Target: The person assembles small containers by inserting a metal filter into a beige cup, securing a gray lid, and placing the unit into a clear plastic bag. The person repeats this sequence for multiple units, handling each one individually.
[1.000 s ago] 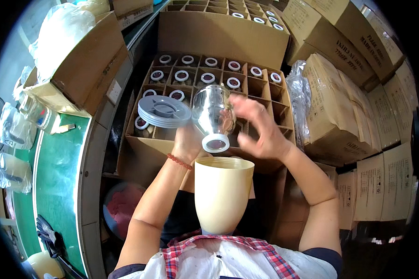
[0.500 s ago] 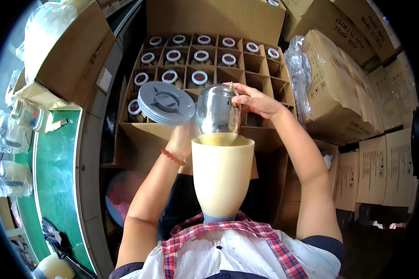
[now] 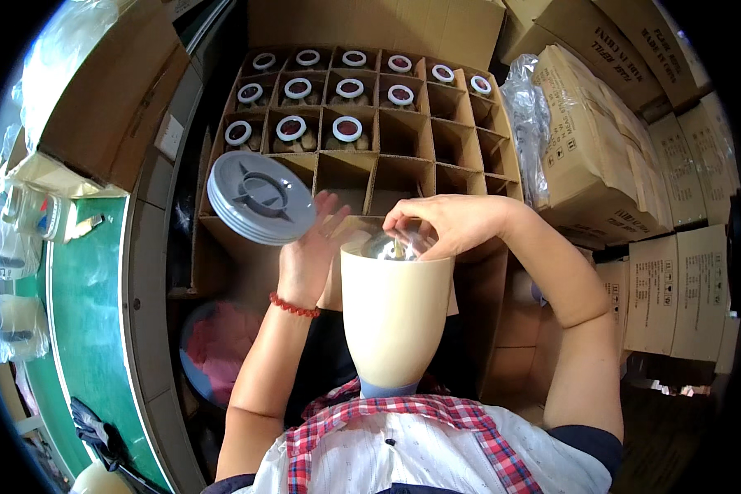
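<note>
A cream flask body (image 3: 395, 321), wide at its mouth and narrowing to a bluish-grey foot, stands upright against my chest. The silvered glass flask liner (image 3: 382, 246) sits down inside it, with just its top showing at the rim. My right hand (image 3: 463, 224) arches over the mouth, its fingertips closed around the liner's pointed end. Left of the body, my left hand (image 3: 306, 259) is raised with some fingers spread. It carries a stack of round grey plastic lids (image 3: 261, 198), which hides its thumb side.
Ahead lies a divided carton (image 3: 405, 136) with several white-rimmed jar-like pieces in its cells. Sealed cartons (image 3: 601, 140) pile up at the right. To the left are a green worktable (image 3: 95, 313), bagged containers and an opened box (image 3: 111, 99). A tub (image 3: 214, 350) with pink cloth stands below.
The glass liner has gone from above the cream body down into it, with my right hand following. My left hand and the grey lids have shifted left and away from the liner.
</note>
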The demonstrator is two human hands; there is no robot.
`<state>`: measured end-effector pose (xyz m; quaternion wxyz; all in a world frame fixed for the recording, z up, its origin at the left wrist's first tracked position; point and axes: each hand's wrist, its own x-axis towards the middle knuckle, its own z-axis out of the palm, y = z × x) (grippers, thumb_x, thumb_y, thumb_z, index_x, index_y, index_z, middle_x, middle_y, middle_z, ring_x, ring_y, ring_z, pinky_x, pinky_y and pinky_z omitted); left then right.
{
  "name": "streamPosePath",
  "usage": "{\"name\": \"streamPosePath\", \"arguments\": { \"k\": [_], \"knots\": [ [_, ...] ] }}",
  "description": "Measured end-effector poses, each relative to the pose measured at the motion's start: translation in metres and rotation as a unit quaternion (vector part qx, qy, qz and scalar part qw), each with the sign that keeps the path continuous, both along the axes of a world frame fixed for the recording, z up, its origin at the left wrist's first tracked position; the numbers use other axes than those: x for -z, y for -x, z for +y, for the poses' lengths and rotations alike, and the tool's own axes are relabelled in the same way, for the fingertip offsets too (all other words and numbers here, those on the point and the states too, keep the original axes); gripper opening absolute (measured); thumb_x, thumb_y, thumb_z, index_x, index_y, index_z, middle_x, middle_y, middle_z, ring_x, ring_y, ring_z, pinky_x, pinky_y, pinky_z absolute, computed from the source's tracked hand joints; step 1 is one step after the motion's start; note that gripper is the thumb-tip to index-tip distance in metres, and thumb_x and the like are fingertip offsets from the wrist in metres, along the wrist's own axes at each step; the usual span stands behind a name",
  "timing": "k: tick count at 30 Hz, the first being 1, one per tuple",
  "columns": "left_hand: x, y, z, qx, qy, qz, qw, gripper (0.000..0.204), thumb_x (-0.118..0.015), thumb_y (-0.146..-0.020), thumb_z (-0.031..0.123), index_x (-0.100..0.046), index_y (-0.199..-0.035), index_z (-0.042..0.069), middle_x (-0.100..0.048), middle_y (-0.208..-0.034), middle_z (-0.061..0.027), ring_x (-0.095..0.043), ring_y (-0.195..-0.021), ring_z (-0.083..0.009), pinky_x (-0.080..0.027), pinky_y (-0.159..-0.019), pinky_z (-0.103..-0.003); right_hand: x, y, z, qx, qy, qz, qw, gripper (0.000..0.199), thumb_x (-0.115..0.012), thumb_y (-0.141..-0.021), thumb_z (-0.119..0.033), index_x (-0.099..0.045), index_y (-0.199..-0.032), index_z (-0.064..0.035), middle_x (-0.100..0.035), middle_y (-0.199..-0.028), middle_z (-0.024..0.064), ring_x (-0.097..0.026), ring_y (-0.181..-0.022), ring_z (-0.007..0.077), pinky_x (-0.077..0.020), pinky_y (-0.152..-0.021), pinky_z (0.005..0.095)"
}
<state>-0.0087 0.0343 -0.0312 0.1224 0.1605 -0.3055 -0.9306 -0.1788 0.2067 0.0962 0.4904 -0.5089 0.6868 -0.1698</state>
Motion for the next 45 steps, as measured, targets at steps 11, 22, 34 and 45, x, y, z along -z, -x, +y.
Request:
{"name": "streamPosePath", "arguments": {
  "k": [11, 22, 34, 45],
  "knots": [
    [-0.013, -0.032, -0.039, -0.15, 0.002, -0.088, 0.985, 0.023, -0.044, -0.098, 0.012, -0.058, -0.114, 0.002, -0.067, -0.104, -0.0089, -0.066, -0.088, -0.0176, -0.06, -0.067, -0.032, -0.014, -0.012, -0.037, -0.133, -0.143, 0.091, 0.976, 0.043, -0.068, -0.082, -0.039, -0.064, -0.107, -0.004, -0.071, -0.095, 0.0164, -0.067, -0.089, 0.0345, -0.0524, -0.078, 0.0394],
    [-0.037, -0.024, -0.028, -0.146, 0.181, -0.031, 0.972, 0.033, -0.044, -0.093, -0.001, -0.044, -0.127, 0.004, -0.058, -0.118, -0.0117, -0.064, -0.101, -0.0226, -0.059, -0.079, -0.039, -0.02, 0.023, -0.019, 0.069, 0.015, 0.09, 0.993, 0.071, -0.063, -0.081, -0.061, -0.061, -0.117, 0.0007, -0.069, -0.101, 0.0155, -0.067, -0.091, 0.0254, -0.0525, -0.08, 0.0341],
    [-0.036, 0.004, 0.009, 0.042, 0.35, 0.115, 0.929, 0.058, -0.053, -0.098, 0.028, -0.03, -0.146, 0.003, -0.04, -0.141, -0.013, -0.041, -0.13, -0.0231, -0.036, -0.106, -0.035, 0.084, -0.02, 0.03, 0.355, 0.387, -0.396, 0.753, 0.049, -0.047, -0.099, -0.044, -0.058, -0.122, -0.0025, -0.058, -0.127, 0.0161, -0.055, -0.119, 0.0252, -0.0452, -0.101, 0.0465],
    [-0.154, 0.014, 0.046, -0.196, 0.797, 0.189, 0.539, 0.03, -0.063, -0.085, 0.005, -0.066, -0.115, 0.002, -0.053, -0.13, -0.0265, -0.052, -0.121, -0.0371, -0.042, -0.101, -0.044, -0.004, -0.063, 0.017, 0.418, 0.561, -0.25, 0.669, 0.03, -0.059, -0.097, -0.019, -0.062, -0.117, 0.0033, -0.059, -0.128, 0.0158, -0.057, -0.116, 0.019, -0.0417, -0.103, 0.033]
  ]
}}
